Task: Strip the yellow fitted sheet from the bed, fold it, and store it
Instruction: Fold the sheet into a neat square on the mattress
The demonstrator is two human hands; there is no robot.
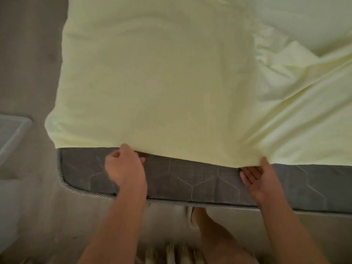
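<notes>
left hand (124, 165) gripping hem of yellow fitted sheet (156, 82) near the corner, right hand (256, 178) pinching the same hem, thumb on top, fingers under, sheet lying over grey mattress (200, 180), edge pulled up

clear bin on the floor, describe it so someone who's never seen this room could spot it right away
Start at the bed with the yellow fitted sheet over a grey mattress. Go left from the mattress's near corner to the floor at the picture's edge. The clear bin sits there, the only translucent, straight-edged thing on the plain floor.
</notes>
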